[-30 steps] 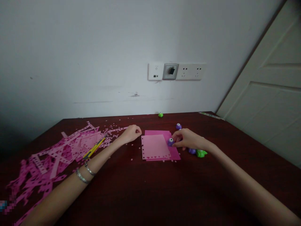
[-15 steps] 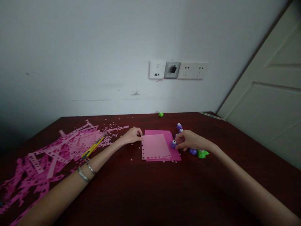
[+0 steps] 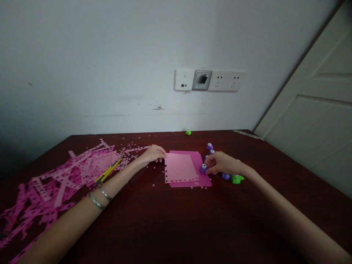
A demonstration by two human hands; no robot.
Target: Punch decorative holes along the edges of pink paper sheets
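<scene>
My left hand point(image 3: 154, 154) pinches the upper left corner of a light pink paper sheet point(image 3: 180, 167). Small punched shapes, some heart-like, run along that sheet's left and lower edges. Beneath it lies a darker pink sheet point(image 3: 205, 179), showing at the top, right and bottom. Over the darker sheet's right side, my right hand point(image 3: 217, 163) is closed on a small purple paper punch point(image 3: 203, 168) with a white button. More purple punches point(image 3: 209, 146) stand just behind this hand, partly hidden by it. Another purple punch point(image 3: 226, 176) and a green punch point(image 3: 235, 179) sit under the wrist.
A heap of punched pink paper strips point(image 3: 66, 179) spreads over the table's left side, with a yellow cutter-like tool point(image 3: 109, 169) on it. Tiny paper bits point(image 3: 131, 148) lie scattered nearby. One green punch point(image 3: 188, 132) stands by the wall. A flat strip point(image 3: 247, 135) lies at the back right.
My left hand has shifted slightly up and left, taking the light pink sheet with it over the darker one. My right hand stays at the purple punch.
</scene>
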